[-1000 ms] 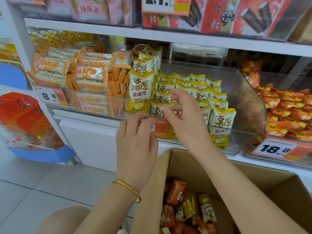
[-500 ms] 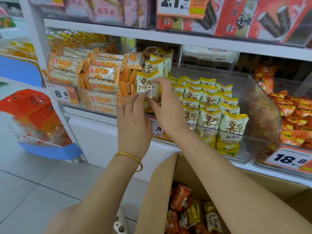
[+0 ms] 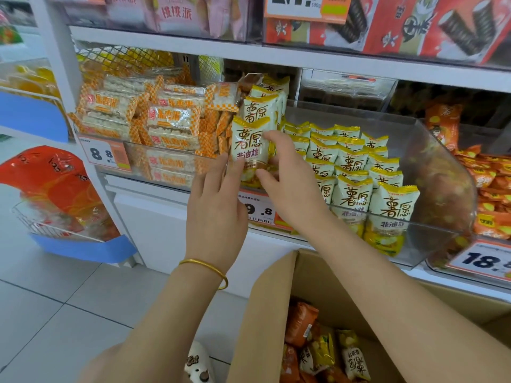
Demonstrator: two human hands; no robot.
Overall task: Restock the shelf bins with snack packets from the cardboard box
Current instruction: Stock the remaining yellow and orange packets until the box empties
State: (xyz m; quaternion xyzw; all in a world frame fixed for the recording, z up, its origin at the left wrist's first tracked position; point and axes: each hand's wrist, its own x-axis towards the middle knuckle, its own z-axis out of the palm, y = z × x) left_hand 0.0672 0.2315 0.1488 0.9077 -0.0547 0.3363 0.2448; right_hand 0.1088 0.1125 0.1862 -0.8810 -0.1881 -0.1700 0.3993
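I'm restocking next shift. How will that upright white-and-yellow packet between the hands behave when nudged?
The white-and-yellow packet looks puffed and light, so it probably dents when squeezed. Standing upright, taller than wide, it likely tips easily. Its shiny film may slip.

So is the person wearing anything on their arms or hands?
No sleeves or gloves show anywhere. The left hand has a thin gold bangle round its wrist. The right hand wears nothing, no rings or watch that I can see.
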